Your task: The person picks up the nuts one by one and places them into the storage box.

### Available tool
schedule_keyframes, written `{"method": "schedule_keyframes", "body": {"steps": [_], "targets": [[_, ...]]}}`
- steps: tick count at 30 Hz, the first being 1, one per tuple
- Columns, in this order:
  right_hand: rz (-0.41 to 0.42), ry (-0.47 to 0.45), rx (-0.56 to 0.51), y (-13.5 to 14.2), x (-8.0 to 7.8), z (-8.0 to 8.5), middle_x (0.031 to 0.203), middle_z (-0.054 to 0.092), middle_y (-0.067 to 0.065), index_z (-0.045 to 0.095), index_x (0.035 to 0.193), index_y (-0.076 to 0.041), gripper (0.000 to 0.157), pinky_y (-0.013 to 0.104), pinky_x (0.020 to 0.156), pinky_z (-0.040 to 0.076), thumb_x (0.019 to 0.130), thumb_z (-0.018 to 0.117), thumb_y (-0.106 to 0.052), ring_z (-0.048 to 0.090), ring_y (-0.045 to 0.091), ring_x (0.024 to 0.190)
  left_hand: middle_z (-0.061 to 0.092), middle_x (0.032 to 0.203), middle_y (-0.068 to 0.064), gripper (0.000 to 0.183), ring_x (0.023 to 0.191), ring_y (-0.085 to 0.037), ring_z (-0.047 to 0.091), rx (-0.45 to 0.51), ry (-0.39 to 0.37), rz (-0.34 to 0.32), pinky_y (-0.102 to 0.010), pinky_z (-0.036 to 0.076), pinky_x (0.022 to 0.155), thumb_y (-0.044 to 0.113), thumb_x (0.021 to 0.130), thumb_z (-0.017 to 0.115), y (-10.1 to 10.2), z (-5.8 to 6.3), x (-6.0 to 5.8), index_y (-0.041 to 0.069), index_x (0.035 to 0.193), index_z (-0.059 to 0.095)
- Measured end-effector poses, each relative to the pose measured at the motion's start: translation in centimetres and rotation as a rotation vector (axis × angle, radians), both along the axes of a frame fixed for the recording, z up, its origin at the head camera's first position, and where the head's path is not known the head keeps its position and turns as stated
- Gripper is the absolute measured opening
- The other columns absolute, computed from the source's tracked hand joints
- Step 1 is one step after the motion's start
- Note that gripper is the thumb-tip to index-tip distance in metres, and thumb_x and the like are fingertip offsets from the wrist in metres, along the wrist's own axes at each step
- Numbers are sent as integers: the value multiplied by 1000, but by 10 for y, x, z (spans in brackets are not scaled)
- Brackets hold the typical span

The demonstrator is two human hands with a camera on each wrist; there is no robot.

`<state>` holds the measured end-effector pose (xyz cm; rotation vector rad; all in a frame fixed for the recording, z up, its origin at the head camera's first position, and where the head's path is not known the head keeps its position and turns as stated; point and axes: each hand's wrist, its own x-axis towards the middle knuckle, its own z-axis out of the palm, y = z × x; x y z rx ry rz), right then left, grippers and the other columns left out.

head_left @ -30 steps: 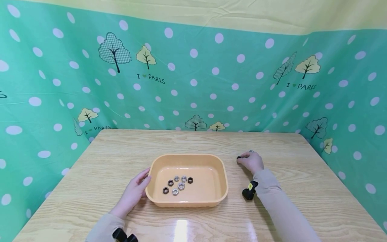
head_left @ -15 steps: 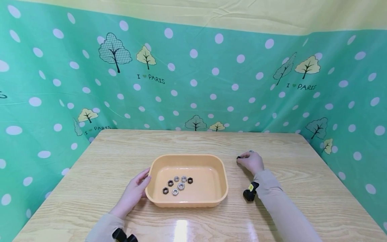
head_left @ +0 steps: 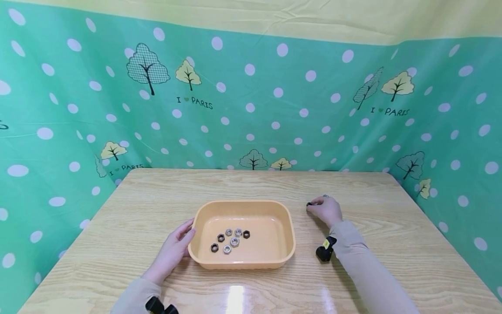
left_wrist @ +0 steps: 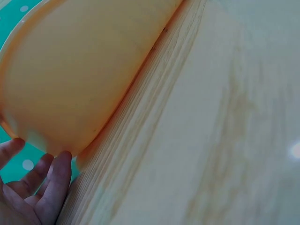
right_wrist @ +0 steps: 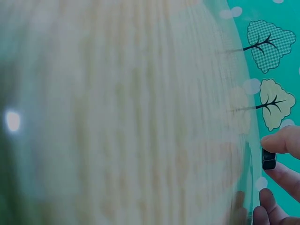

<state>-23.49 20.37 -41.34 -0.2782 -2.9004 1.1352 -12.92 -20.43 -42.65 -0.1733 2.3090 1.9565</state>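
Note:
A light orange tray (head_left: 274, 255) stands mid-table with several hex nuts on its floor, such as a silver nut (head_left: 234, 242) and a dark nut (head_left: 246, 234). At the tray's left side my left hand (head_left: 172, 249) holds on by the rim and outer wall, with fingertips on the plastic in the left wrist view. Right of the tray, my right hand (head_left: 328, 211) pinches a black nut (right_wrist: 269, 160) between thumb and a finger. Whether this nut touches the table cannot be told. A small silvery piece (head_left: 326, 196) shows behind the right hand, mostly hidden.
The wooden table (head_left: 164, 192) reaches back to a green dotted curtain (head_left: 251, 126), which also hangs at both sides. Black wrist devices sit on both sleeves, the right one (head_left: 324, 253) beside the tray's right end.
The right wrist has shifted very slightly to the right. Both hands, the tray and the nuts otherwise stay practically in place.

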Motion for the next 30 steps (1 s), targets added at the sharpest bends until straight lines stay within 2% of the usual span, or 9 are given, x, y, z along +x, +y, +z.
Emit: {"method": "schedule_keyframes", "body": {"steps": [10,20,30], "targets": [[29,-2,-11,1,1,0,105,64,21,68,104,3,33,43,80,52,82,69,-21,58,33,96,42,135,-29,49,95,-26,65,6,-4,3,-31,61,69,18,102,42,-1,-2,1,1,146,31],[52,-9,-84,-3,1,7,111,63,23,67,108,2,36,42,83,51,81,69,-21,56,35,102,42,135,-30,48,95,-25,65,-5,4,-3,-30,61,69,18,102,42,-2,-1,1,0,146,31],[71,14,-63,-4,0,14,105,67,20,68,106,0,33,42,83,50,83,68,-22,58,32,98,42,135,-30,49,96,-25,64,7,8,-9,-30,61,70,18,102,43,-2,-1,0,0,146,30]]}}
